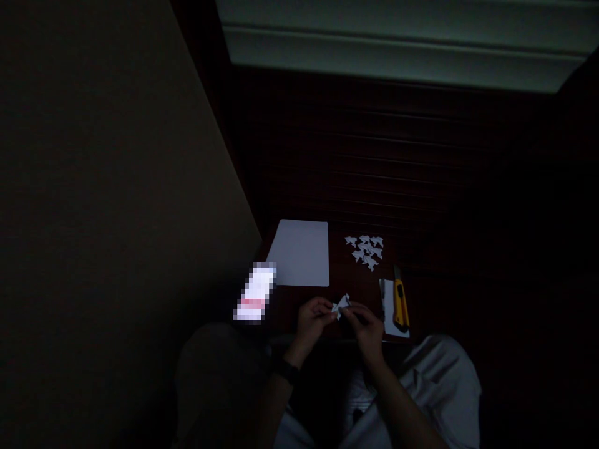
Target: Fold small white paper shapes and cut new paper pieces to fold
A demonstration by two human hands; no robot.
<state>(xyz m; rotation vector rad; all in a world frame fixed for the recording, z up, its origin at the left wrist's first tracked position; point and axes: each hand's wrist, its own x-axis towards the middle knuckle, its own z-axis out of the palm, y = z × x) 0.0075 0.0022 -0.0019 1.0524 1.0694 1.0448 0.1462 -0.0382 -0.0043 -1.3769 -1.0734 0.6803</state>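
Note:
Between my two hands, over the near edge of a small dark table, is a small folded white paper piece [342,305]. My left hand [312,321] pinches its left side, thumb and fingers together. On the other side, my right hand [366,327] grips the paper with thumb and forefinger. Further back on the table lies a group of similar folded paper pieces [367,249], several of them, with pointed corners. A flat stack of white paper [302,252] lies behind my left hand.
At the table's right edge a yellow utility knife [400,305] rests on a small white sheet [389,321]. A lit, pixelated screen [256,293] is at the left. A wall [116,156] rises on the left, dark slatted panelling [374,149] behind. The room is dim.

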